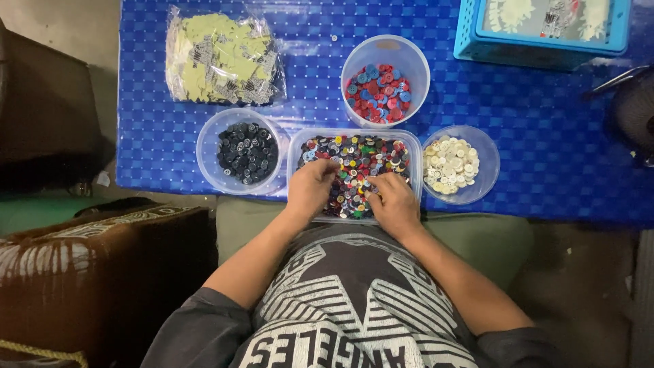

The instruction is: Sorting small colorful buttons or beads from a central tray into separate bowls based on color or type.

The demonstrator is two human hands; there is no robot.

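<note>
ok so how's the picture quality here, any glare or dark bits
Head view: blue tablecloth brightly lit, with pale glare near the basket; the edges, like the brown cushion, fall dark. Both hands, left hand and right hand, look sharp in the tub of mixed buttons.

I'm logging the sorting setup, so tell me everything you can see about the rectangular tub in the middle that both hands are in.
The tub is clear plastic, rectangular with rounded corners, lying flat near the front edge of the blue checked table. It holds a dense mix of buttons in many colours. The left hand and right hand rest in it, fingers on the buttons. A round tub of dark buttons sits on its left, one of white buttons on its right.
</note>
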